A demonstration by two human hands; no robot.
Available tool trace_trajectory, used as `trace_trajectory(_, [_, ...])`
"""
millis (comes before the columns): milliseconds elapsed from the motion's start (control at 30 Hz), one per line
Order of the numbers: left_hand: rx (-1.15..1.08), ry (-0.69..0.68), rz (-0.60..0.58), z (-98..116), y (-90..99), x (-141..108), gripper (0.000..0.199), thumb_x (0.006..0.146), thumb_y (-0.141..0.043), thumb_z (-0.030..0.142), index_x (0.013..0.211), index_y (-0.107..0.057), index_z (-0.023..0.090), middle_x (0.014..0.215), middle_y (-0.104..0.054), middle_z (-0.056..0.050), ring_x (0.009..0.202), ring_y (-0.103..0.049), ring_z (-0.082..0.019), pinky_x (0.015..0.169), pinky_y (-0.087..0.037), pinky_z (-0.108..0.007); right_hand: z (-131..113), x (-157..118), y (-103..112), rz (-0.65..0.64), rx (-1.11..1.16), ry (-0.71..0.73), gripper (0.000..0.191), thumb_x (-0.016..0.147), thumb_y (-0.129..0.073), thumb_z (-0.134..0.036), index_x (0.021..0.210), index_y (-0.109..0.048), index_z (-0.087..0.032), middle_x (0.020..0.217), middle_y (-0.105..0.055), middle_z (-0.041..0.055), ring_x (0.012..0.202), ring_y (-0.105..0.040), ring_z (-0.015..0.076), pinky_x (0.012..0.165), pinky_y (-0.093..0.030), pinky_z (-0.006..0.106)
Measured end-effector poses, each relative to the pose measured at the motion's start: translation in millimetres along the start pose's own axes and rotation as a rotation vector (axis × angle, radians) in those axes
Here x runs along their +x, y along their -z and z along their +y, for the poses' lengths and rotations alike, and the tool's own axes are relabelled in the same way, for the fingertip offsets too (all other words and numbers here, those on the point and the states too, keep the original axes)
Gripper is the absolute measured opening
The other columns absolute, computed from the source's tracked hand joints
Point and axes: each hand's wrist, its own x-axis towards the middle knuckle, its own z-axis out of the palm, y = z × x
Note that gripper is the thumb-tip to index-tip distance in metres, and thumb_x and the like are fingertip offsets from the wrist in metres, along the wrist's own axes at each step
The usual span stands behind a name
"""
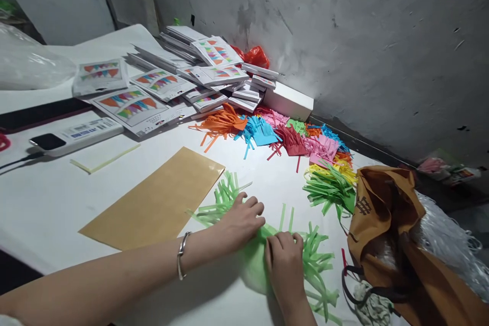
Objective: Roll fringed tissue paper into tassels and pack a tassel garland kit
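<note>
A sheet of light green tissue paper (250, 267) with cut fringes at both ends lies on the white table before me. My left hand (242, 219), with a silver bangle at its wrist, comes over it from the left, fingers curled onto the middle. Close by on the right, my right hand (284, 260) pinches the same sheet between thumb and fingers. One fringe (225, 191) spreads out beyond my left hand, the other (319, 260) to the right of my right hand. The paper under my fingertips is hidden. A brown paper sheet (160, 204) lies left of the tissue.
Orange (225, 119), blue (262, 132), dark red (292, 140) and green (332, 186) fringed tissue bundles curve along the back. Behind them are piled printed bunting packs (164, 84) and a white box (288, 101). A brown bag (382, 224) stands right; a white device (76, 135) lies left.
</note>
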Motion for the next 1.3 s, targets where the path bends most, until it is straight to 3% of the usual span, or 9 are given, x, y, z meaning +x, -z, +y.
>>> trace_trajectory(100, [0.016, -0.17, 0.101, -1.7, -6.6, -4.1, 0.012, 0.079, -0.069, 0.01, 0.073, -0.063, 0.019, 0.089, -0.065, -0.005, 0.092, -0.053, -0.025, 0.093, -0.028, -0.049, -1.4, 2.8, 2.4, -0.011, 0.024, 0.017, 0.013, 0.097, -0.048, -0.017, 0.093, -0.059, -0.022, 0.086, -0.062, 0.0011, 0.083, -0.055, 0.0201, 0.093, -0.03, 0.041])
trace_trajectory(233, [0.001, -0.197, 0.167, -6.7, -21.5, -9.2, 0.018, 0.078, -0.068, 0.008, 0.067, -0.061, 0.019, 0.08, -0.063, -0.003, 0.085, -0.05, -0.022, 0.092, -0.027, -0.046, 0.3, 0.2, 1.1, -0.033, -0.013, 0.082, 0.022, 0.095, -0.044, -0.009, 0.082, -0.056, -0.023, 0.078, -0.059, 0.0008, 0.078, -0.052, 0.0208, 0.093, -0.03, 0.042])
trace_trajectory(300, [-0.023, -0.175, 0.165, -10.2, -26.7, -11.9, 0.018, 0.079, -0.069, 0.009, 0.067, -0.063, 0.02, 0.077, -0.063, -0.003, 0.084, -0.05, -0.022, 0.091, -0.027, -0.045, 4.8, -4.7, 2.6, -0.046, -0.027, 0.116, 0.028, 0.094, -0.041, -0.005, 0.078, -0.055, -0.022, 0.075, -0.058, 0.0004, 0.076, -0.052, 0.0199, 0.094, -0.031, 0.042])
trace_trajectory(433, [-0.102, -0.106, 0.09, -14.1, -27.5, -17.0, 0.019, 0.083, -0.072, 0.018, 0.065, -0.068, 0.022, 0.076, -0.064, -0.001, 0.084, -0.051, -0.022, 0.089, -0.027, -0.044, 13.3, -17.7, 11.7, -0.029, 0.021, 0.146, 0.029, 0.097, -0.038, -0.005, 0.096, -0.061, -0.023, 0.086, -0.064, 0.0013, 0.089, -0.057, 0.0198, 0.104, -0.028, 0.044])
trace_trajectory(567, [-0.103, -0.028, 0.04, -8.9, -22.7, -16.8, 0.024, 0.087, -0.069, 0.02, 0.064, -0.069, 0.02, 0.076, -0.066, -0.003, 0.083, -0.052, -0.022, 0.087, -0.029, -0.044, 14.1, -22.6, 15.0, 0.005, 0.114, 0.015, 0.019, 0.098, -0.045, -0.013, 0.093, -0.06, -0.024, 0.095, -0.063, 0.0029, 0.096, -0.056, 0.0217, 0.1, -0.032, 0.044])
trace_trajectory(733, [-0.072, 0.102, 0.019, 3.1, -23.1, -7.1, 0.017, 0.086, -0.066, 0.02, 0.071, -0.07, 0.015, 0.08, -0.065, -0.01, 0.084, -0.054, -0.027, 0.081, -0.033, -0.045, 13.3, -13.6, 5.0, -0.027, -0.002, -0.15, 0.018, 0.096, -0.046, -0.014, 0.083, -0.055, -0.023, 0.09, -0.059, 0.0056, 0.091, -0.055, 0.0255, 0.09, -0.036, 0.045])
trace_trajectory(900, [-0.059, 0.161, 0.003, 7.7, -22.2, -1.4, 0.011, 0.083, -0.063, 0.012, 0.075, -0.07, 0.014, 0.084, -0.066, -0.012, 0.084, -0.056, -0.029, 0.083, -0.033, -0.048, 8.9, -6.6, 3.3, -0.002, -0.076, -0.171, 0.009, 0.093, -0.053, -0.014, 0.092, -0.058, -0.022, 0.096, -0.062, 0.0091, 0.095, -0.053, 0.029, 0.094, -0.031, 0.051])
trace_trajectory(1067, [-0.091, 0.056, 0.002, 3.3, -20.7, -4.4, 0.014, 0.081, -0.061, 0.007, 0.077, -0.068, 0.019, 0.093, -0.066, -0.006, 0.092, -0.055, -0.026, 0.09, -0.031, -0.05, 0.6, -5.0, 1.8, -0.04, 0.083, 0.018, 0.021, 0.094, -0.048, -0.008, 0.084, -0.059, -0.023, 0.081, -0.06, -0.0001, 0.084, -0.053, 0.0201, 0.095, -0.03, 0.042])
trace_trajectory(1300, [-0.097, -0.157, 0.114, -4.5, -25.1, -8.4, 0.017, 0.081, -0.065, 0.013, 0.065, -0.064, 0.019, 0.087, -0.064, -0.005, 0.089, -0.051, -0.024, 0.097, -0.025, -0.05, 0.7, -1.3, -3.9, -0.001, 0.141, -0.031, 0.014, 0.097, -0.051, -0.018, 0.088, -0.061, -0.023, 0.083, -0.06, 0.0, 0.085, -0.052, 0.0199, 0.095, -0.028, 0.042])
